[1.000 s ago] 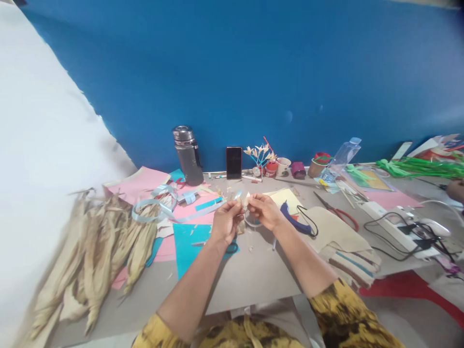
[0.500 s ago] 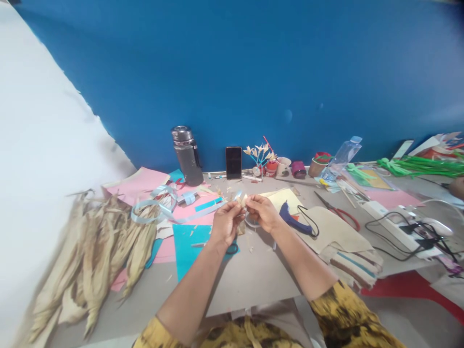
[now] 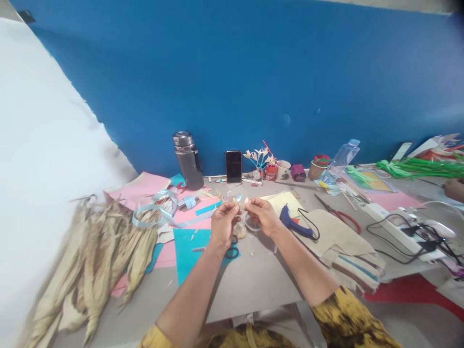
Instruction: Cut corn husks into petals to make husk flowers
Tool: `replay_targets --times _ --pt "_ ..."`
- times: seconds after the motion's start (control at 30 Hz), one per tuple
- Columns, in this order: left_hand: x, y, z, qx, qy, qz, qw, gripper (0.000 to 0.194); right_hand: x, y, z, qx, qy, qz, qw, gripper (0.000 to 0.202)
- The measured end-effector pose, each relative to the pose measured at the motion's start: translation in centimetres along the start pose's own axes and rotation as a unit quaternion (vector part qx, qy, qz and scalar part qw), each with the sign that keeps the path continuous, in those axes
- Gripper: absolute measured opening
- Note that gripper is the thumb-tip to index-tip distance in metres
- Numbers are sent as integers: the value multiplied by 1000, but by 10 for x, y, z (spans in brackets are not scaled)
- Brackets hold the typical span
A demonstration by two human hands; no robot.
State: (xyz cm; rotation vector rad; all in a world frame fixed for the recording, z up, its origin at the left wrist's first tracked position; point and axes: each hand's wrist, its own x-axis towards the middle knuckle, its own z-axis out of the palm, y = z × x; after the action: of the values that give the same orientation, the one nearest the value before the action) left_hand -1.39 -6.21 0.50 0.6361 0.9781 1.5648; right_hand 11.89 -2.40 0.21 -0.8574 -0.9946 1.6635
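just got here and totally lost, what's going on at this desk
Someone's left hand and right hand are close together above the desk, pinching small pale material; one piece or two, I can't tell. Scissors lie on a teal sheet below the left hand and a glue gun lies to the right, neither in hand. Dry husks lie at far left.
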Motion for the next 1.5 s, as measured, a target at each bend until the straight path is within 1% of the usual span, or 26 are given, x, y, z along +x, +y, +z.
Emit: replay_targets --times 0.1,0.2,0.27,0.53,0.77,1.0,1.07,1.17,1.23,1.27,1.3,1.37,1.43,1.5 --pt "1 -1 -1 8 5 2 1000 31 0 -2 0 8 2 4 1000 42" --pt "3 -3 -1 7 9 -7 1000 31 1 -2 -2 31 -25 6 999 41" --pt "3 -5 -1 3 12 -14 1000 31 1 -1 -2 35 -33 6 999 39" --pt "1 -5 1 -18 -3 -37 999 34 1 2 0 -6 -11 -8 1000 38" --pt "-2 -2 2 -21 -5 -31 999 39 2 5 -2 -34 -5 -24 999 37" --pt "-1 -4 1 20 3 7 1000 38 1 5 1 -48 -8 -38 998 35" --pt "1 -4 0 40 5 42 998 35 2 5 0 -63 -3 -57 996 33" --pt "1 -3 0 79 15 111 991 29 3 5 -2 -92 24 -86 992 31" --pt "1 0 0 79 14 139 987 29 4 6 -3 -105 33 -88 990 30" --pt "0 2 0 61 5 138 989 31 4 6 -3 -109 33 -84 990 30" --pt "0 4 0 33 -10 123 992 34 4 7 -3 -114 30 -80 990 30" --pt "0 8 -1 -36 -54 67 996 43 2 8 -1 -125 19 -79 989 28" --pt "1 11 -4 -90 -97 18 991 49 0 8 3 -136 8 -82 987 27" --pt "2 14 -7 -112 -127 9 985 52 -2 8 6 -144 -2 -81 986 26"
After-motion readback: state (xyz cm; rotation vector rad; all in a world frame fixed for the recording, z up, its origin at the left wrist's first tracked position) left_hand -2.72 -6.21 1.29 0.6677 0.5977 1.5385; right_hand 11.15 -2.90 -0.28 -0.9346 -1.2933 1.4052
